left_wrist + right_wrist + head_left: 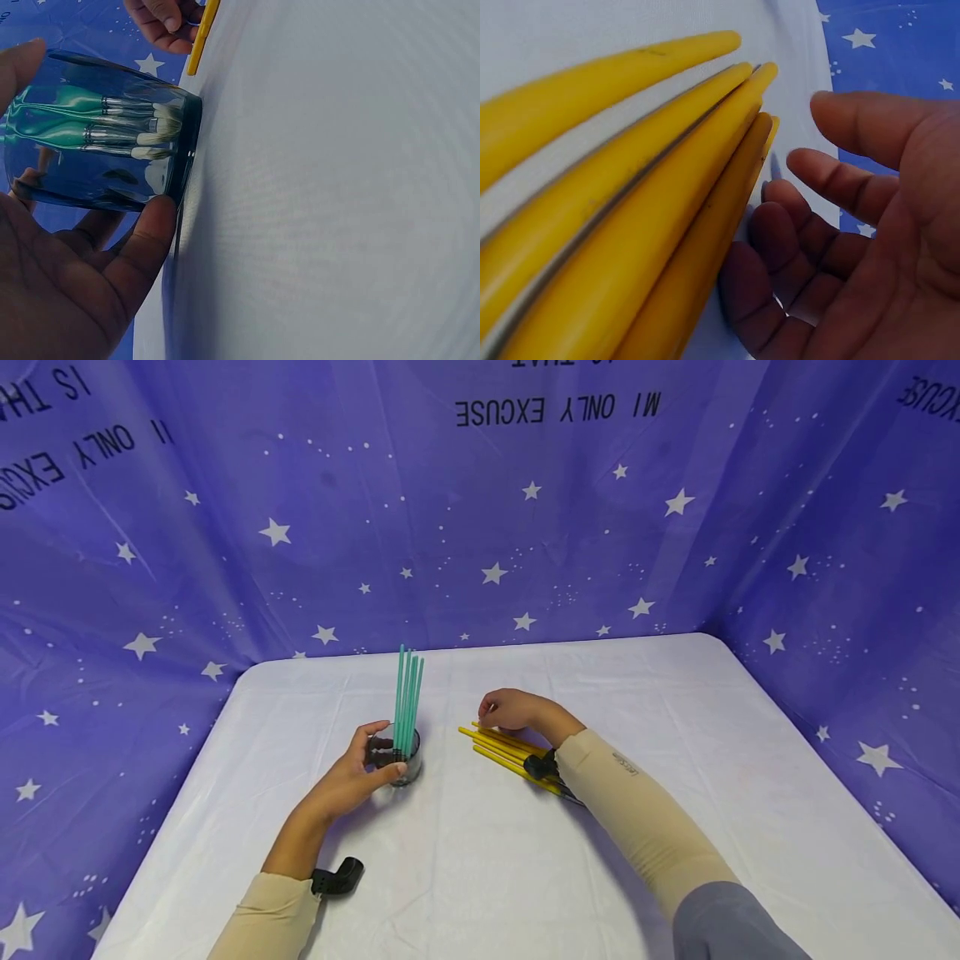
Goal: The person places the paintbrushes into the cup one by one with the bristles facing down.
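My left hand holds a dark tinted drinking glass, its fingers and thumb around the sides. Inside stand several paintbrushes with green handles, bristles down at the bottom in the left wrist view and handles rising above the rim. Just past the tips of several long yellow handles is my right hand, loosely curled with nothing in it. These handles lie side by side on the table, tips pointing left and away. Their other ends are mostly hidden under the right forearm.
A white cloth covers the table. Behind it and at both sides hangs a purple curtain with white stars and lettering. A black wrist mount juts from the left forearm, another from the right, over the yellow handles.
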`<action>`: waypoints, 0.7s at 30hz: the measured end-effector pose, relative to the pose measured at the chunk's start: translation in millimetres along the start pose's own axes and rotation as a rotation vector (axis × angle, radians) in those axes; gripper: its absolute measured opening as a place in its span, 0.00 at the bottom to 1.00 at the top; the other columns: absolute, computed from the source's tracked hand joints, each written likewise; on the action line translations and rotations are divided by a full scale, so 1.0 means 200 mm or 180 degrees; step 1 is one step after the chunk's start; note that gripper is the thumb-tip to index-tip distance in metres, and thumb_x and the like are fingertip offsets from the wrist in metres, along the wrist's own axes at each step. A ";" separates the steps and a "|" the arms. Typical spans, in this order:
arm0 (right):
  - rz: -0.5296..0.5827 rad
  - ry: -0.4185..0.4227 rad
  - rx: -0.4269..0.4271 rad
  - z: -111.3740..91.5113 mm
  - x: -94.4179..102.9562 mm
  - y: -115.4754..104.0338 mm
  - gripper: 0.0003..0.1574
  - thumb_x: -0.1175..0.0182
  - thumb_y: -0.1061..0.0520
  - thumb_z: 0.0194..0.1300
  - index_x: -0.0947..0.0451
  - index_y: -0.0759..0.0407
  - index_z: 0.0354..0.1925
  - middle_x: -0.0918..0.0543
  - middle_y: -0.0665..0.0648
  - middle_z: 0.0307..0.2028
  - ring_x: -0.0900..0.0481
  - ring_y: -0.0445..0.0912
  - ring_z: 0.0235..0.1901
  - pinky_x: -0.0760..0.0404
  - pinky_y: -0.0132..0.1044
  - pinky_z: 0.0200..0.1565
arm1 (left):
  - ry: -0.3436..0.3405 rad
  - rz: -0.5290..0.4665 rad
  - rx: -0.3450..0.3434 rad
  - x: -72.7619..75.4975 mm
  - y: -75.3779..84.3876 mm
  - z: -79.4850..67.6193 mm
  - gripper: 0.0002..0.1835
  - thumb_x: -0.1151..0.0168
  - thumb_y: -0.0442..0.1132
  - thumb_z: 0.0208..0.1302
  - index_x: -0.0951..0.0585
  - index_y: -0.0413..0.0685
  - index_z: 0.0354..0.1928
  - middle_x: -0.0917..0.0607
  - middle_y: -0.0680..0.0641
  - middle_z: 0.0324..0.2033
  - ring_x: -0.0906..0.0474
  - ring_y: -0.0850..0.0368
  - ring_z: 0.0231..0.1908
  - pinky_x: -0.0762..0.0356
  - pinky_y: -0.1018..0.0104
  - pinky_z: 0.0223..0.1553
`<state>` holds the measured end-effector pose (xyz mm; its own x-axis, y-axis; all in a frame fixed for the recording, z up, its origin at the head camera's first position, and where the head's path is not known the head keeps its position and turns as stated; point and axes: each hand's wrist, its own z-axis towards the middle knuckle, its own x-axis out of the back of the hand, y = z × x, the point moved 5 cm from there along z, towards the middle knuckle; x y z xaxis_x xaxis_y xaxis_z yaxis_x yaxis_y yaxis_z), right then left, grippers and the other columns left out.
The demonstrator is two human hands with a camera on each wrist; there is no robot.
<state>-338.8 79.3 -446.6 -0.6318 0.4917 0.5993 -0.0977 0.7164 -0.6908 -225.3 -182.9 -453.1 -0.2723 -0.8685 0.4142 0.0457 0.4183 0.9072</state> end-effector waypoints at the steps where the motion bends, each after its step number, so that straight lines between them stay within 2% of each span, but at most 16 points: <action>1: -0.0028 -0.0024 -0.0010 0.00 0.00 0.00 0.09 0.41 0.55 0.71 0.24 0.59 0.45 0.24 0.55 0.32 0.31 0.45 0.27 0.27 0.36 0.35 | 0.0000 0.0006 0.0010 0.00 0.00 0.00 0.44 0.32 0.49 0.64 0.47 0.55 0.75 0.30 0.36 0.64 0.32 0.39 0.62 0.44 0.39 0.64; 6: -0.0242 -0.0049 0.0002 0.02 0.00 0.00 0.06 0.41 0.57 0.71 0.23 0.59 0.43 0.22 0.55 0.36 0.29 0.44 0.30 0.28 0.34 0.34 | -0.0001 0.0021 0.0077 0.00 0.00 0.00 0.44 0.32 0.50 0.64 0.47 0.58 0.75 0.31 0.35 0.65 0.34 0.38 0.64 0.45 0.36 0.64; 13: -0.0502 0.0051 0.0056 0.04 0.00 0.00 0.02 0.41 0.61 0.69 0.23 0.59 0.40 0.22 0.56 0.37 0.27 0.46 0.33 0.28 0.34 0.35 | -0.0002 0.0042 0.0084 0.00 0.00 0.00 0.44 0.32 0.50 0.64 0.48 0.57 0.75 0.32 0.34 0.65 0.36 0.37 0.65 0.46 0.35 0.64; 21: -0.0734 0.0182 0.0061 0.06 -0.01 0.00 0.04 0.39 0.62 0.66 0.24 0.57 0.40 0.23 0.55 0.37 0.28 0.46 0.34 0.29 0.35 0.37 | 0.0021 0.0026 0.0053 0.00 0.01 0.00 0.43 0.32 0.48 0.64 0.47 0.57 0.74 0.31 0.34 0.65 0.34 0.37 0.64 0.44 0.37 0.64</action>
<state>-346.5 73.7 -452.6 -0.5465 0.3439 0.7636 -0.2492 0.8037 -0.5403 -224.6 -181.6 -451.7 -0.2655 -0.8668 0.4220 0.0319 0.4296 0.9025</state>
